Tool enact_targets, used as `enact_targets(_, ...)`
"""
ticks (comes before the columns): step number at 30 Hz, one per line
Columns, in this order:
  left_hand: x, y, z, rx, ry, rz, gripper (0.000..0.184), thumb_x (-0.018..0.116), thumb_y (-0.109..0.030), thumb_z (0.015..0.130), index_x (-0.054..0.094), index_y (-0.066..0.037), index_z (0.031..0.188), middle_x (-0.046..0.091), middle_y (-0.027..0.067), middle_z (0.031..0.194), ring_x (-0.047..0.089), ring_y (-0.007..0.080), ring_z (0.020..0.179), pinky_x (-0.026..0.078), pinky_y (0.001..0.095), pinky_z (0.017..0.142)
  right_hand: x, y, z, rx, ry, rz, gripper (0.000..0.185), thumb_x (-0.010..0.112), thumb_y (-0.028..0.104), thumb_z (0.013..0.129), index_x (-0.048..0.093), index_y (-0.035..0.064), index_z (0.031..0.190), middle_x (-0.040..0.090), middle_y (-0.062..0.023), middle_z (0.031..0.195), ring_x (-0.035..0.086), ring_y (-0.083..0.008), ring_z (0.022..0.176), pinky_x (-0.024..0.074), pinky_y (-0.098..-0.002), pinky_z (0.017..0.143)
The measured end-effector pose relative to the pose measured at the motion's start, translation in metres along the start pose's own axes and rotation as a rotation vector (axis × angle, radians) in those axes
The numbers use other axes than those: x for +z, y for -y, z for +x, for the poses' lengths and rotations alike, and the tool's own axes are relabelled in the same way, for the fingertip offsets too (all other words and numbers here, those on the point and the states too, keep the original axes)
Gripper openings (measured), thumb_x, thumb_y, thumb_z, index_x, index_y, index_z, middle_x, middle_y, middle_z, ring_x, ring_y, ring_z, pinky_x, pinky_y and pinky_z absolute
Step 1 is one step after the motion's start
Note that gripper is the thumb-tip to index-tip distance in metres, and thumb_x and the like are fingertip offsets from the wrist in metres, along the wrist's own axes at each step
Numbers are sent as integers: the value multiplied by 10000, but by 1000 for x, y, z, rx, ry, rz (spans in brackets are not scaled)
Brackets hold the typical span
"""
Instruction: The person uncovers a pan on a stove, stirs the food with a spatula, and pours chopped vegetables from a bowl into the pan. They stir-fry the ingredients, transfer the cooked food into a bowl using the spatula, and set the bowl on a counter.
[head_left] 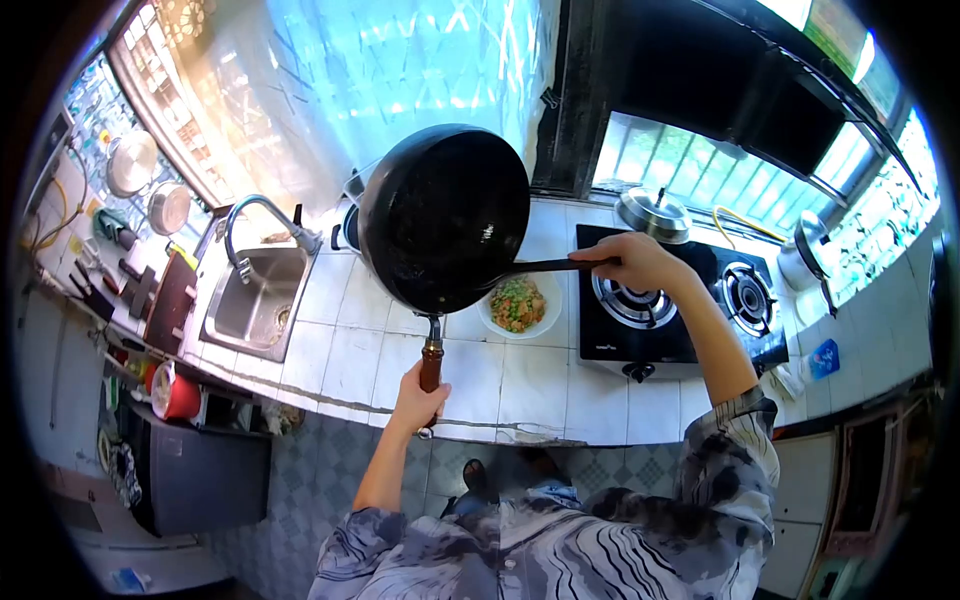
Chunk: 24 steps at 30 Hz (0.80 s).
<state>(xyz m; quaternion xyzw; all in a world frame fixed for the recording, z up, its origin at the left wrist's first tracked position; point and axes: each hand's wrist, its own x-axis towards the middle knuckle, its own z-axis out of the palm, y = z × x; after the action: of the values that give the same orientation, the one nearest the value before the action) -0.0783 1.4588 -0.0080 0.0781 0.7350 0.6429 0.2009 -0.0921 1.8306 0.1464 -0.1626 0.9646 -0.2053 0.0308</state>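
Note:
My left hand (418, 400) is closed around the brown wooden handle of a black wok (440, 205). The wok is lifted above the tiled counter and tilted, its dark inside facing me. In my right hand (640, 262) is the handle of a black spatula (545, 267), whose far end reaches into the lower part of the wok; its tip is hard to make out against the dark metal. Under the spatula, a white plate (549, 322) on the counter holds chopped food (517, 304) in green and orange. The wok's rim hangs beside and partly over the plate.
A black two-burner gas stove (640, 345) stands right of the plate, with a lidded steel pot (655, 214) behind it. At left are a steel sink (255, 300) with a curved faucet (235, 235), a knife rack (168, 300) and a red container (177, 392).

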Motion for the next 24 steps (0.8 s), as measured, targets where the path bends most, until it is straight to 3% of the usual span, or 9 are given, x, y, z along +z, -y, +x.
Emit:
enact_targets(1, -5, 4, 8, 24, 2, 34, 180, 585, -16, 700, 448, -23, 816, 462, 28, 552, 466, 114, 396, 381, 261, 377, -6, 3, -3, 91, 18, -39, 352, 579, 135, 773, 606, 261, 1100, 630, -87, 922, 577, -250, 830, 446, -355, 735)
enact_targets(5, -8, 10, 35, 88, -42, 225, 282, 580, -73, 697, 493, 18, 949, 517, 64, 576, 509, 135, 413, 424, 277, 404, -19, 14, -12, 217, -18, -215, 332, 579, 166, 769, 612, 265, 1085, 634, -80, 955, 595, -251, 857, 462, -358, 753)
enact_targets(8, -6, 9, 46, 133, -61, 307, 284, 584, -89, 696, 505, 26, 943, 543, 103, 592, 536, 176, 446, 439, 305, 441, -21, 15, -22, 277, -45, -246, 328, 591, 147, 762, 623, 209, 1082, 639, -89, 826, 593, -231, 775, 446, -360, 701)
enact_targets(13, -8, 26, 61, 221, -65, 444, 246, 599, -108, 687, 511, 20, 878, 554, 173, 624, 560, 298, 541, 453, 353, 536, -5, 6, -25, 196, -176, -91, 338, 581, 116, 761, 615, 159, 1095, 647, -104, 876, 602, -241, 774, 450, -322, 726)
enact_targets(17, -7, 17, 64, 348, -75, 553, 213, 604, -105, 690, 510, 1, 848, 568, 209, 666, 561, 374, 605, 457, 379, 579, 10, -11, -7, 280, -16, 226, 348, 600, 195, 755, 609, 233, 1101, 636, -107, 903, 598, -252, 798, 451, -329, 754)
enact_targets(21, -10, 21, 72, 404, -74, 588, 208, 605, -102, 694, 512, -5, 852, 576, 215, 681, 568, 388, 633, 455, 402, 583, 6, -18, -17, 219, -9, 35, 347, 600, 194, 748, 615, 233, 1092, 639, -95, 897, 596, -251, 798, 452, -331, 755)
enact_targets(24, -10, 23, 77, 404, -81, 614, 202, 605, -101, 697, 509, -8, 849, 576, 222, 690, 568, 398, 656, 453, 422, 589, -10, -2, -37, 302, -14, -34, 346, 588, 194, 742, 620, 233, 1084, 642, -82, 935, 599, -255, 825, 454, -339, 767)
